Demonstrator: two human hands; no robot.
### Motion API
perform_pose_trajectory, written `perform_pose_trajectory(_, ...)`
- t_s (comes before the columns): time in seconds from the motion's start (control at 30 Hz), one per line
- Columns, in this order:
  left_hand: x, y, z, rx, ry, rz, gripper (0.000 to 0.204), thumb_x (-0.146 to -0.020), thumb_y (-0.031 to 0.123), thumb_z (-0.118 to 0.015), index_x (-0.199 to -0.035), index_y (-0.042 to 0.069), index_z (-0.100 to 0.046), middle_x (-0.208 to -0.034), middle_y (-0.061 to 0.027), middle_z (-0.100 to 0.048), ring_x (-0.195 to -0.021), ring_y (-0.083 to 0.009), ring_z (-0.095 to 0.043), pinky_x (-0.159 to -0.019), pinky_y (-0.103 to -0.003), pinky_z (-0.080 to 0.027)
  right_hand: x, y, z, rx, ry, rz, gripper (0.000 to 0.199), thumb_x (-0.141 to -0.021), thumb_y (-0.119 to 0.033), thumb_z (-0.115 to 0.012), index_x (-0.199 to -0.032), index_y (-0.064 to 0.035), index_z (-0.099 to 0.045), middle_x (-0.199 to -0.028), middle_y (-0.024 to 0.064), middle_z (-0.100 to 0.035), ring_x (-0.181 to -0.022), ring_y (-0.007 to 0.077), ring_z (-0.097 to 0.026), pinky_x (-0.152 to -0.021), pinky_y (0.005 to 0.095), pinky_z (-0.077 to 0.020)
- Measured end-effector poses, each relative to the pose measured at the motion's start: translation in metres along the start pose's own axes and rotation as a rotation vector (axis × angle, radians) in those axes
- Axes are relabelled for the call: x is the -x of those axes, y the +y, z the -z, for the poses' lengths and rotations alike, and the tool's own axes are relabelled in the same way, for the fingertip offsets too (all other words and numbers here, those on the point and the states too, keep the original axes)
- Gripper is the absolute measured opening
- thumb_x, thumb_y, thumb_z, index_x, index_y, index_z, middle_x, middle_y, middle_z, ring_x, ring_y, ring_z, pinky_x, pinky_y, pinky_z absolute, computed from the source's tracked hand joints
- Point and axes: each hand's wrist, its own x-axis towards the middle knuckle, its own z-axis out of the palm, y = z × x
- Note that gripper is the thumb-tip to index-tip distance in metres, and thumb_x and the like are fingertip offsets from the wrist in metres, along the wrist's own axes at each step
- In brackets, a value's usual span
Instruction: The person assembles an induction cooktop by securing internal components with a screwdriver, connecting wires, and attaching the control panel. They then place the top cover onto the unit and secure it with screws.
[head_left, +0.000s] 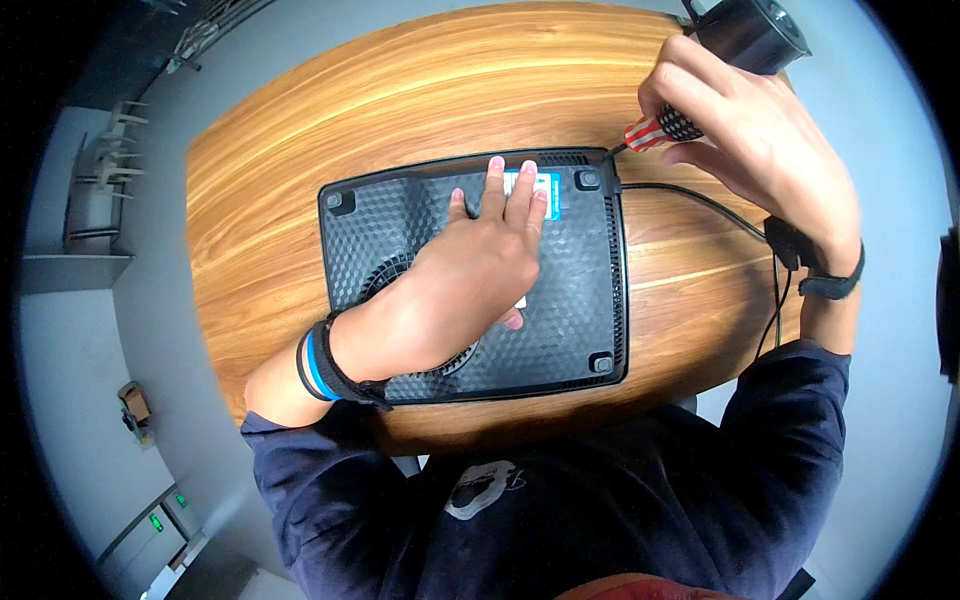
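Left hand (470,275) flat on black device (580,300) (underside up); right hand (760,150) grips screwdriver (655,132).

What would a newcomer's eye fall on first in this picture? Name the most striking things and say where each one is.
First comes the black device lying bottom-up in the middle of the round wooden table, with the left hand pressed flat on it. Next, at the upper right, the right hand grips a screwdriver with a red, white and black handle, its tip at the device's far right corner. A black cable trails off to the right.
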Motion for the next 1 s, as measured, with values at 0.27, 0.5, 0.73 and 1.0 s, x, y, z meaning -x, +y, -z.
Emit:
perform_pose_trajectory(0.27, -0.005, 0.004, 0.007, -0.058, -0.043, 0.013, 0.119, -0.082, 0.038, -0.093, -0.162, -0.025, -0.032, -0.174, -0.0439, -0.028, -0.160, -0.0581, -0.038, -0.121, -0.056, -0.056, -0.002, -0.022, 0.017, 0.079, 0.027, -0.130, 0.036, -0.107, -0.038, -0.074, -0.107, -0.0053, -0.060, -0.091, 0.0092, -0.071, -0.074, 0.0259, -0.077, -0.065, 0.0336, -0.0587)
perform_pose_trajectory(0.5, -0.005, 0.003, 0.005, -0.024, -0.037, 0.019, 0.122, -0.078, 0.037, -0.095, -0.164, -0.022, -0.031, -0.176, -0.0411, -0.028, -0.161, -0.0568, -0.036, -0.122, -0.055, -0.055, 0.001, -0.014, 0.021, -0.192, -0.030, -0.059, 0.032, -0.097, -0.022, -0.081, -0.113, -0.0067, -0.058, -0.098, 0.0111, -0.067, -0.084, 0.0321, -0.075, -0.068, 0.0413, -0.0580)
perform_pose_trajectory(0.73, -0.005, 0.002, 0.009, 0.019, -0.059, 0.027, 0.122, -0.078, 0.035, -0.095, -0.165, -0.020, -0.031, -0.177, -0.0396, -0.027, -0.162, -0.0564, -0.035, -0.122, -0.056, -0.055, 0.001, 0.019, -0.004, -0.095, 0.072, 0.091, 0.038, -0.095, -0.015, -0.084, -0.118, -0.0060, -0.056, -0.107, 0.0142, -0.069, -0.092, 0.0409, -0.074, -0.075, 0.0469, -0.0592)
perform_pose_trajectory(1.0, -0.006, 0.002, 0.014, 0.038, -0.087, 0.023, 0.122, -0.077, 0.037, -0.095, -0.165, -0.019, -0.032, -0.176, -0.0402, -0.027, -0.162, -0.0572, -0.035, -0.122, -0.057, -0.055, 0.012, 0.014, 0.004, -0.147, 0.034, 0.017, 0.033, -0.098, -0.017, -0.081, -0.117, -0.0056, -0.057, -0.107, 0.0149, -0.070, -0.090, 0.0411, -0.074, -0.073, 0.0472, -0.0586)
